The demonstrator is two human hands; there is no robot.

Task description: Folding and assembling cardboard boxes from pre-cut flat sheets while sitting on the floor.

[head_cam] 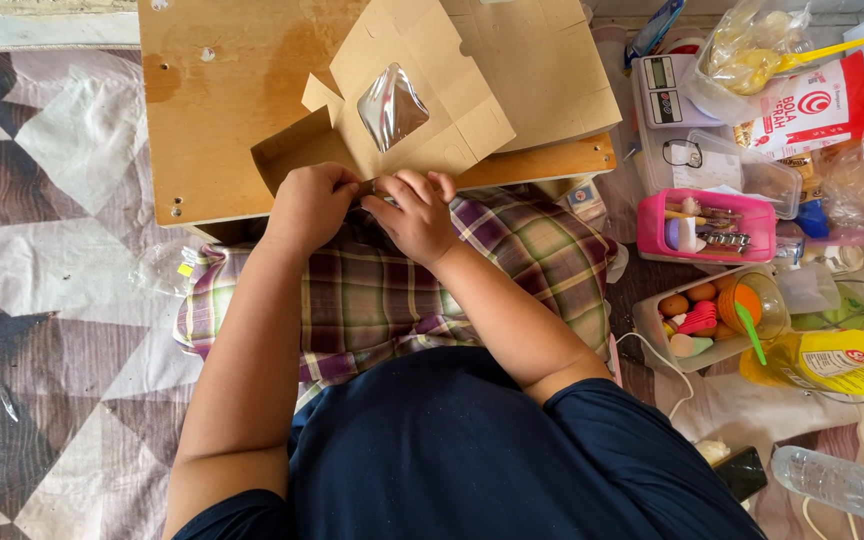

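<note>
Your dark blue shirt (472, 450) fills the bottom of the view, and just past it a plaid cushion (372, 290) lies across your lap, tucked under the near edge of the low wooden table (212, 120). Both your hands meet at that near edge: your left hand (310, 205) and your right hand (414, 215) have their fingers curled and pinching the bottom flap of a flat brown cardboard box (422, 90). The box lies partly unfolded on the table, tilted, with a clear film window (392, 105) in its middle panel and one side flap raised at its left. Its far panel reaches the table's right edge. Bare wood stays open toward the table's left edge and far left corner. Right of the table, a pink tray (707, 225) and a clear tub (712, 315) crowd close.
</note>
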